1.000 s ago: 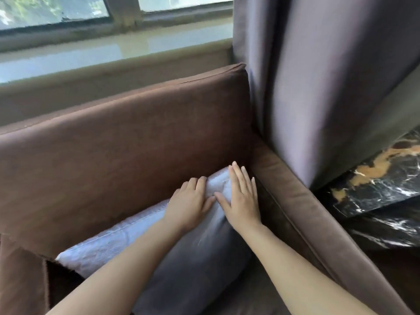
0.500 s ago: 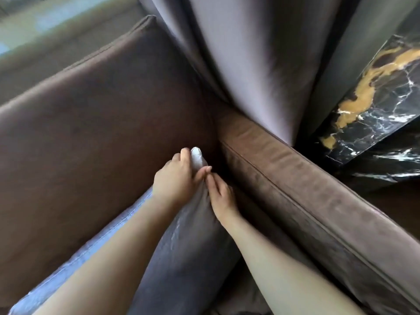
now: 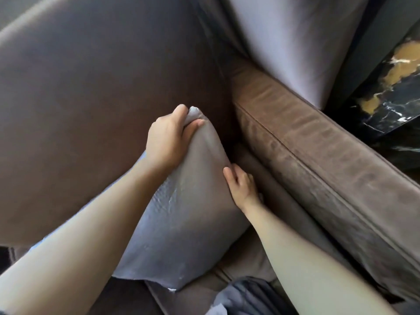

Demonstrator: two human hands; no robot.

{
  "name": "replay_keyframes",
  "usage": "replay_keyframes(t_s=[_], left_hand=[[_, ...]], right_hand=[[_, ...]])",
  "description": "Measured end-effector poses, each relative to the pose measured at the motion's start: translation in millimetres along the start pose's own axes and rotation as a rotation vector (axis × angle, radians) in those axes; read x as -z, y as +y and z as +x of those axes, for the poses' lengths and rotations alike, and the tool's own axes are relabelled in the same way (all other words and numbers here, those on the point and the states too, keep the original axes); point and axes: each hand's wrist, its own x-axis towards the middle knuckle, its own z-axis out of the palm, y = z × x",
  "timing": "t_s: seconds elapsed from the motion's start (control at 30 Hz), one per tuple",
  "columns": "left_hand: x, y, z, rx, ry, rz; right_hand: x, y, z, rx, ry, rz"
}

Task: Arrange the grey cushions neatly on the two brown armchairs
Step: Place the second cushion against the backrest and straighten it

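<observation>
A grey cushion [image 3: 181, 223] stands tilted in the right corner of a brown armchair, leaning against the back rest [image 3: 91, 87]. My left hand [image 3: 169, 137] pinches the cushion's top corner between thumb and fingers. My right hand [image 3: 242, 187] grips the cushion's right edge, down in the gap beside the armrest [image 3: 318, 160]. A second piece of grey fabric [image 3: 245, 296] shows at the bottom edge, on the seat; I cannot tell whether it is another cushion.
A grey curtain [image 3: 284, 42] hangs behind the armrest. A black marble surface with gold veins [image 3: 391, 87] lies at the right, beyond the armchair. The brown seat [image 3: 238, 267] shows under the cushion.
The view swung down and closer to the corner. My left hand went from resting flat to pinching the cushion's top corner. My right hand slid down the cushion's right edge.
</observation>
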Motion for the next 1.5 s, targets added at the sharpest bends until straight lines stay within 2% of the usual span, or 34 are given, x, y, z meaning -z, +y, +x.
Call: replay_keyframes(t_s=[0.3, 0.53, 0.7, 0.8, 0.9, 0.97, 1.07, 1.13, 1.33, 1.5], left_hand=[[2, -9, 1, 0.009, 0.066, -0.107], [5, -8, -2, 0.017, 0.076, -0.153], [15, -9, -9, 0.025, 0.058, -0.169], [23, -11, -8, 0.060, 0.008, -0.173], [25, -5, -7, 0.023, -0.086, -0.155], [25, -2, -2, -0.026, -0.141, -0.116], [23, 5, 6, -0.033, -0.162, -0.059], [19, 13, 8, 0.023, -0.109, -0.064], [16, 15, 8, 0.121, 0.067, -0.113], [17, 9, 13, 0.243, 0.123, -0.178]], right_hand=[[-12, 71, -34, -0.214, 0.051, -0.114], [-6, 82, -44, -0.268, 0.024, -0.168], [3, 81, -55, -0.242, 0.037, -0.211], [18, 85, -50, -0.367, 0.072, -0.053], [27, 94, -46, -0.644, 0.179, 0.350], [28, 101, -46, -0.713, 0.148, 0.443], [26, 109, -47, -0.591, 0.061, 0.216], [25, 114, -49, -0.505, 0.054, 0.029], [29, 127, -48, -0.384, 0.020, -0.279], [44, 139, -65, -0.271, -0.077, -0.315]])
